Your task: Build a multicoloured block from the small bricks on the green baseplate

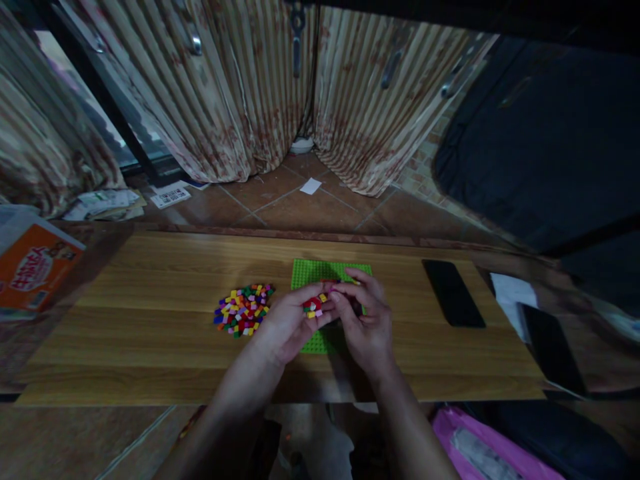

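Observation:
A green studded baseplate lies on the wooden table, partly hidden under both hands. My left hand is cupped palm up over it, holding several small coloured bricks, red, yellow, white and pink among them. Above that palm, my right hand has its thumb and index finger pinched together at the bricks; whatever sits between the fingertips is too small to name. To the left of my left hand is a loose pile of small multicoloured bricks.
A black phone lies on the right of the wooden table. Beyond the right edge are a white paper and another dark flat device. An orange-labelled plastic box stands at the far left. Curtains hang behind.

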A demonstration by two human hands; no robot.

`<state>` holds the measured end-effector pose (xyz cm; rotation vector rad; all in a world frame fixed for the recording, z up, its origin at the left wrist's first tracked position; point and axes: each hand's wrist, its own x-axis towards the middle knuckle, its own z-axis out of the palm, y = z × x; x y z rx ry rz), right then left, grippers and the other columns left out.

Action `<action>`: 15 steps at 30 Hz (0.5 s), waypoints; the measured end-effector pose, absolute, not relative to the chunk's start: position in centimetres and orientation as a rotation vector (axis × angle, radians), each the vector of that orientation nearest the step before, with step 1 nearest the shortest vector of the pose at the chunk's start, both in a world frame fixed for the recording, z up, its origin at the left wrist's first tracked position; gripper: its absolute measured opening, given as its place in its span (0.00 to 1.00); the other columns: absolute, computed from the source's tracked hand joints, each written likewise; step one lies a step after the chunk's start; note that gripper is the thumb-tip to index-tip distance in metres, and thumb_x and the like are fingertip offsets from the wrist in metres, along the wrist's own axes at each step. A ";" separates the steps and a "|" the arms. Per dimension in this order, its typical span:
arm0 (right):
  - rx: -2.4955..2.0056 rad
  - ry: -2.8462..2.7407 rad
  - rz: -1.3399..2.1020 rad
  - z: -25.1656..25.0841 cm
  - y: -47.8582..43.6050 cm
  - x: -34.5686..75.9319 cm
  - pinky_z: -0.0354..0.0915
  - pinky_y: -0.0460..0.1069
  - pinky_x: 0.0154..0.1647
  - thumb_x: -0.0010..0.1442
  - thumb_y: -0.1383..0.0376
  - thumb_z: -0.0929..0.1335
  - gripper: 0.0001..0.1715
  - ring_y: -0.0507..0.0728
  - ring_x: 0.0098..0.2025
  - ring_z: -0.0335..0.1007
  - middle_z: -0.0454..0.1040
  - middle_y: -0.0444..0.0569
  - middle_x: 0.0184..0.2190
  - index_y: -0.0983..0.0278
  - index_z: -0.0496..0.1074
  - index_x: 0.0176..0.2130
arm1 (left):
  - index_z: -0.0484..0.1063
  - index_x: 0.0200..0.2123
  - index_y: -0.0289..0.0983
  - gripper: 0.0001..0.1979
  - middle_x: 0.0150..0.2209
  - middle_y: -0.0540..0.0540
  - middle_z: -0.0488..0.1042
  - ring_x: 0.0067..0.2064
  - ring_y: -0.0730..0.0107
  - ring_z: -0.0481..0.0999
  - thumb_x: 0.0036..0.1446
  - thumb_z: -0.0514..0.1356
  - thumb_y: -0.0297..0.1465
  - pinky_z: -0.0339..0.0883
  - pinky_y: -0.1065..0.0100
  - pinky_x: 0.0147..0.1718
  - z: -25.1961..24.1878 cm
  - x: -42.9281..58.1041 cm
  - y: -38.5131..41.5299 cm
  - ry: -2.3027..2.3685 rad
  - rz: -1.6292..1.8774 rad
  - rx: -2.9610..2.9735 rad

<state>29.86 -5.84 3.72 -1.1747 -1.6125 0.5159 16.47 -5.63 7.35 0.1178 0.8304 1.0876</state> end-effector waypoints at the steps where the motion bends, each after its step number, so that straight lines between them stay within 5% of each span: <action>1: -1.165 -1.581 0.542 3.7 -5.8 29.9 0.63 0.58 0.56 0.63 0.62 0.68 0.07 0.60 0.56 0.67 0.72 0.50 0.51 0.56 0.78 0.39 | 0.78 0.29 0.31 0.07 0.36 0.42 0.79 0.36 0.70 0.77 0.54 0.60 0.21 0.73 0.66 0.41 7.2 16.4 -5.8 0.823 1.082 0.140; 15: -1.108 -1.572 0.575 3.7 -6.1 30.1 0.65 0.58 0.54 0.62 0.63 0.69 0.10 0.59 0.56 0.67 0.72 0.50 0.51 0.54 0.79 0.43 | 0.79 0.29 0.33 0.09 0.31 0.49 0.77 0.33 0.77 0.72 0.42 0.72 0.30 0.64 0.72 0.36 6.2 16.0 -6.0 0.832 1.050 0.339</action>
